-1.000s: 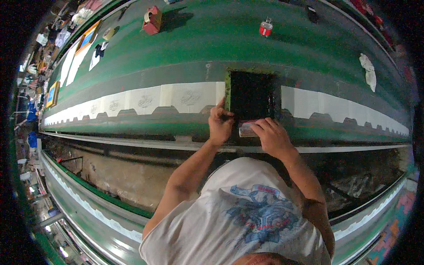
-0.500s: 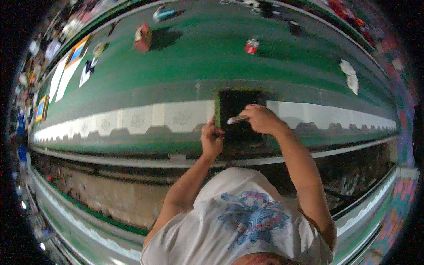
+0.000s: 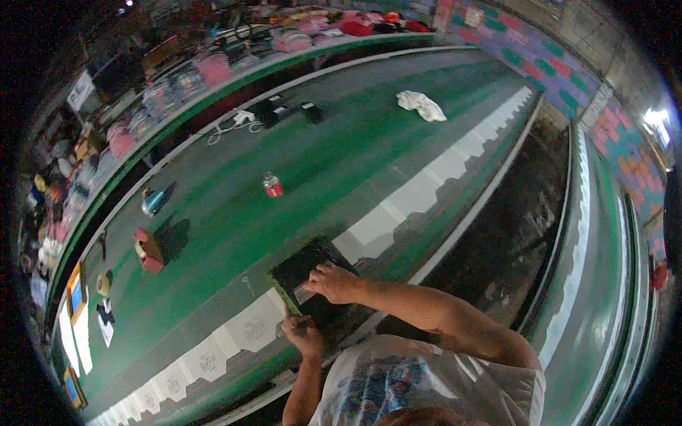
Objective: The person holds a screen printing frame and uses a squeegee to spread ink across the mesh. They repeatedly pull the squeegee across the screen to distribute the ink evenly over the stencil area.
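Note:
A dark screen-printing frame (image 3: 307, 257) with a greenish left edge lies over the row of white fabric pieces on the long green table. My left hand (image 3: 304, 334) is at the frame's near left corner, fingers closed against its edge. Over the screen, my right hand (image 3: 334, 282) grips a squeegee (image 3: 301, 293), whose visible end is close to the frame's left side; the fingers hide much of it. Left of the frame, white fabric pieces (image 3: 253, 328) carry dark line designs. Those on the right (image 3: 369, 231) look plain.
Beyond the frame stand a red-labelled jar (image 3: 272, 185), a red box-like object (image 3: 148, 250) and a bluish bottle (image 3: 153, 201). A crumpled white cloth (image 3: 420, 105) lies farther right. A roll of tape (image 3: 103, 285) sits at left. Another long table (image 3: 568, 284) runs behind me at right.
My view has swung to the right, so the table now runs diagonally and its far right end shows. Both hands stay at the frame, the right one still holding the squeegee.

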A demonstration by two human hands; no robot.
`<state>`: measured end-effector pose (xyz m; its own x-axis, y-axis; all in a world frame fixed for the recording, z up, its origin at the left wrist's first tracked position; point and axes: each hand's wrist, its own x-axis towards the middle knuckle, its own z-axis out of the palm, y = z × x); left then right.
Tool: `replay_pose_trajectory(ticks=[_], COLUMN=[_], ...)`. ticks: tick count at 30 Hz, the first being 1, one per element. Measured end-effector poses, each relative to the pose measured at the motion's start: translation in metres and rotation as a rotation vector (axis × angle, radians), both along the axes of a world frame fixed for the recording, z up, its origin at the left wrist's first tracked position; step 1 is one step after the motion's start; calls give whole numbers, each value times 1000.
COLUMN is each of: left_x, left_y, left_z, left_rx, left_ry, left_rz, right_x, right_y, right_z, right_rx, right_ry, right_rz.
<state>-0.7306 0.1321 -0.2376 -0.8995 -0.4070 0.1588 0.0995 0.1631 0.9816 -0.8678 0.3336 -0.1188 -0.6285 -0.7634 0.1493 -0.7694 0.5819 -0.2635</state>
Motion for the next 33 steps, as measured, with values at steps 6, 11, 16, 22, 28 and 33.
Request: replay_pose_trajectory(ticks=[6,11,16,22,28,33], left_x=[1,0,6,5,-21,-52], left_y=[1,4,13,9,81,163], left_z=[-4,12,25,49,62,52], left_rx=[-273,-186,159,-315,-404,-396], left_ry=[189,201,63,33,180,215], left_rz=[21,-33,-31,-6,52,81], right_x=[76,101,95,98,80,59], right_y=[31,45,48,75,144,222], right_z=[20,16,14,16,14,5], right_rx=[101,19,-113,-236,-299,-292], right_ry=[-53,-24,-204,-120,-44,-16], right_rz=[-7,-12,-14,-34,-64,-73])
